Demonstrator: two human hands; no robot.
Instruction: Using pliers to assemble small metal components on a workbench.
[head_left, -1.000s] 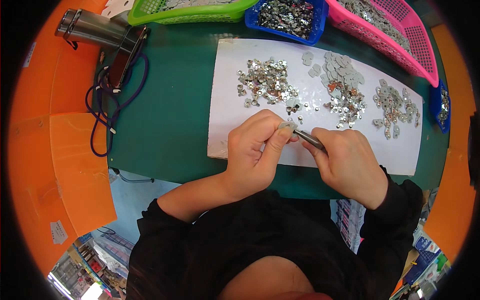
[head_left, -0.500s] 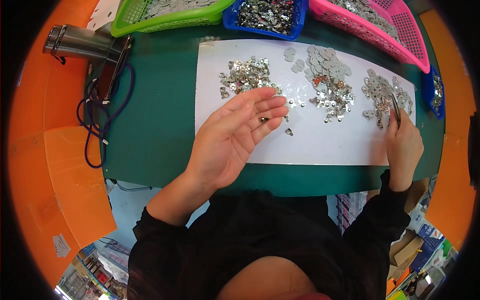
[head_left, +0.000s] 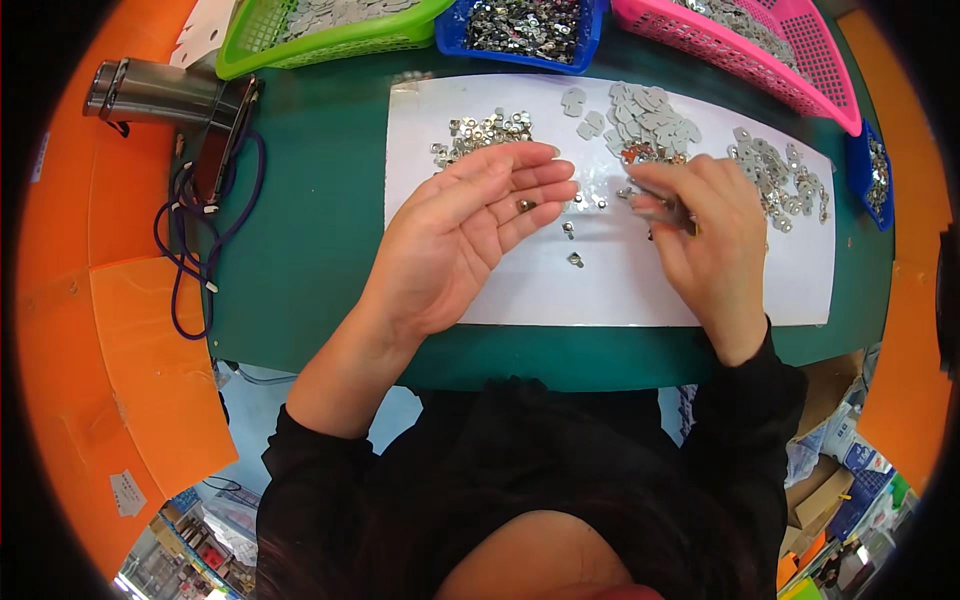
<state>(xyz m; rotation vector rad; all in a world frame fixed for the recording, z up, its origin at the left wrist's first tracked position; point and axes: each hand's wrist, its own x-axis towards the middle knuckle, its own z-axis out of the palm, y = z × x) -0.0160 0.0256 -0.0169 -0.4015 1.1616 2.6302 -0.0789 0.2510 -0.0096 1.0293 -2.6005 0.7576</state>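
The left hand [head_left: 470, 225] lies palm up and open, cradling a small shiny metal part [head_left: 523, 206] on its fingers like a tray. The right hand [head_left: 705, 235] is closed around slim metal tweezers [head_left: 668, 210], close to the loose parts on the white paper sheet [head_left: 560, 290].

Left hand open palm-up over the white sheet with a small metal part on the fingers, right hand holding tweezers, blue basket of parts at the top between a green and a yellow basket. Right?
One thing is off: the basket right of the blue basket is pink, not yellow, as the head view shows. The rest holds: left hand open palm-up over the white sheet with a small metal part, right hand holding tweezers, green basket on the left.
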